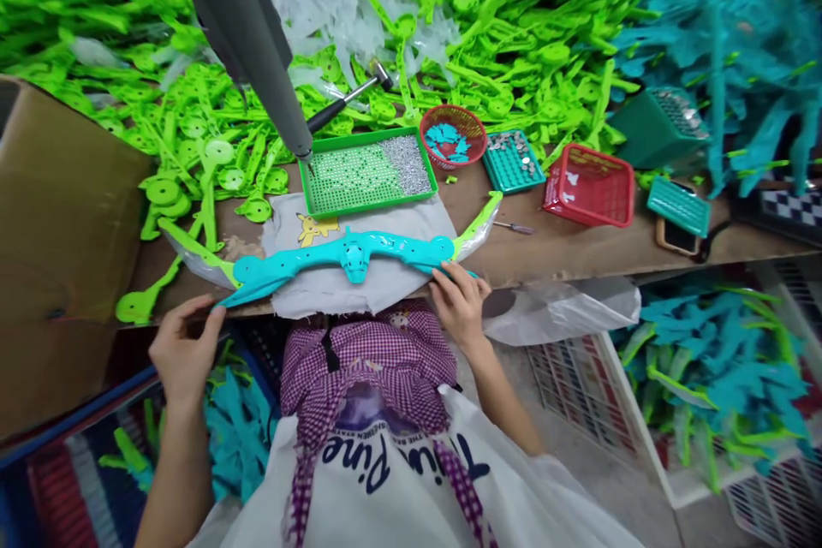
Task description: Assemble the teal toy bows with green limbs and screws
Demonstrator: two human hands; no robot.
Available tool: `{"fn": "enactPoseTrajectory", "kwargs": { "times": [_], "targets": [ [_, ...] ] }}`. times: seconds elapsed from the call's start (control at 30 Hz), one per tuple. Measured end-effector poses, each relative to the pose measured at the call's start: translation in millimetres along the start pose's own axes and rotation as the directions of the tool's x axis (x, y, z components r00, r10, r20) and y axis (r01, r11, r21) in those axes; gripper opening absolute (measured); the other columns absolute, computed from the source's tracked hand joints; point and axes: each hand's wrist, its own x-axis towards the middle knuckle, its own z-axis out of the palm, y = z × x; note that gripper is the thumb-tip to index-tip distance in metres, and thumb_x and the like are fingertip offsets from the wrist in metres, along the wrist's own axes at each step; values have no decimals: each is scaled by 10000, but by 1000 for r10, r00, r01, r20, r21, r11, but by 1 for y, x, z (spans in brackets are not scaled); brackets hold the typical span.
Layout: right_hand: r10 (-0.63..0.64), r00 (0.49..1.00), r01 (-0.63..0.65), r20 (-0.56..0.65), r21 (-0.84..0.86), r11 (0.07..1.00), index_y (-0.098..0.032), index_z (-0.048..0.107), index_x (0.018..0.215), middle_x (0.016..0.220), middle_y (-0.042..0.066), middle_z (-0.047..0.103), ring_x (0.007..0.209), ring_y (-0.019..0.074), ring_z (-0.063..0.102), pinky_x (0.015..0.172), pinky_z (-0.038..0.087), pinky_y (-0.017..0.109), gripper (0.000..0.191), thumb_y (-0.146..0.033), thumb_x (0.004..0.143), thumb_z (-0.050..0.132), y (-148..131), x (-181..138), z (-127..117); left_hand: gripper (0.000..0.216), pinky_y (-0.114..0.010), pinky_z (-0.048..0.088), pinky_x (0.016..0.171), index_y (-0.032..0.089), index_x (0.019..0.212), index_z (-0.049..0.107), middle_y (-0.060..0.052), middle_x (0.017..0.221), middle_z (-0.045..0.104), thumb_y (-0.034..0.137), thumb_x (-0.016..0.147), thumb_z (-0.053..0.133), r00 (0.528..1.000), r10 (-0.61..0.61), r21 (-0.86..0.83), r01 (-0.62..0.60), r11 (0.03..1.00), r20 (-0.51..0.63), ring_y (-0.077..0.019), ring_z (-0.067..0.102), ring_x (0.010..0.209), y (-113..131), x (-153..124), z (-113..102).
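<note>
A turquoise toy bow (pixel 321 253) with bright green and clear curved ends lies across a grey cloth (pixel 282 223) at the table's front edge. My left hand (pixel 186 344) is at the bow's pointed lower left tip, thumb and forefinger closed around it. On the other side, my right hand (pixel 460 305) grips the lower right arm, its fingers on top and the thumb hidden. A grey powered screwdriver (pixel 244 34) hangs over the left end of a green tray (pixel 366 210) of small screws, its bit pointing down.
Heaps of green plastic parts (pixel 545 26) fill the back. A hammer (pixel 347 101), a red round basket (pixel 453 137), a teal tray (pixel 514 161), a red basket (pixel 589 186) and a small screwdriver (pixel 514 228) stand or lie nearby. A cardboard box (pixel 64 248) borders the left; a white crate (pixel 668 479) is lower right.
</note>
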Motion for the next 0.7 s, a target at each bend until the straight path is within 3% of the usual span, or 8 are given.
{"fn": "enactPoseTrajectory", "kwargs": {
  "times": [0.07, 0.17, 0.27, 0.33, 0.43, 0.5, 0.57, 0.7],
  "targets": [
    [113, 987, -107, -113, 56, 993, -254, 709, 1174, 1138, 69, 754, 1081, 208, 703, 954, 456, 384, 234, -241, 957, 621, 4, 16, -11, 269, -538, 525, 1041, 266, 1079, 730, -46, 1089, 747, 324, 822, 786, 973, 229, 172, -223, 960, -18, -287, 696, 1099, 30, 2, 5],
    [249, 932, -201, -264, 194, 960, -233, 716, 1123, 1079, 73, 733, 1061, 214, 685, 967, 513, 418, 211, -281, 969, 581, 15, 54, -18, 510, -511, 510, 1065, 251, 1348, 607, -95, 1288, 683, 357, 874, 766, 847, 445, 125, -494, 860, 290, -299, 642, 1225, 73, 12, 43],
    [260, 950, -213, -174, 247, 945, -224, 737, 1076, 1121, 87, 720, 1096, 223, 672, 1010, 510, 442, 216, -337, 939, 614, 22, 76, -22, 587, -556, 441, 1111, 213, 1454, 529, -146, 1367, 645, 353, 914, 710, 679, 394, 132, -584, 801, 619, -347, 591, 1291, 91, 26, 96],
    [367, 925, -324, -100, 299, 898, -218, 743, 1058, 1108, 86, 718, 1090, 223, 666, 1011, 509, 442, 224, -355, 915, 637, 23, 70, -27, 492, -526, 486, 1033, 218, 1410, 577, -133, 1297, 689, 299, 933, 664, 624, 324, 148, -584, 798, 711, -337, 632, 1216, 90, 31, 118],
    [692, 714, -567, -106, 492, 660, -209, 712, 1057, 1081, 66, 696, 1037, 207, 653, 941, 526, 401, 281, -409, 865, 668, 21, 43, -34, 372, -456, 519, 921, 225, 1298, 656, -105, 1200, 729, 260, 928, 651, 651, 375, 126, -588, 799, 660, -309, 668, 1119, 83, 27, 123],
    [849, 513, -613, -127, 638, 466, -221, 660, 1115, 1158, 59, 659, 1056, 199, 638, 894, 526, 367, 376, -457, 823, 671, 22, 32, -32, 325, -429, 514, 894, 226, 1244, 682, -92, 1159, 737, 249, 921, 661, 696, 471, 97, -608, 788, 542, -293, 677, 1087, 84, 18, 117],
    [916, 396, -585, -67, 751, 308, -241, 604, 1171, 1233, 56, 620, 1078, 192, 634, 858, 523, 343, 456, -496, 797, 661, 24, 32, -28, 297, -415, 504, 883, 238, 1213, 696, -75, 1128, 742, 227, 918, 664, 719, 555, 77, -637, 767, 419, -277, 684, 1059, 93, 6, 109],
    [887, 453, -504, 86, 846, 175, -271, 570, 1165, 1173, 15, 634, 997, 172, 661, 825, 532, 337, 450, -415, 762, 709, 20, 53, -40, 332, -395, 483, 885, 300, 1209, 692, -27, 1067, 750, 163, 907, 672, 722, 653, 114, -686, 719, 229, -229, 697, 990, 114, -23, 94]
  ]
}}
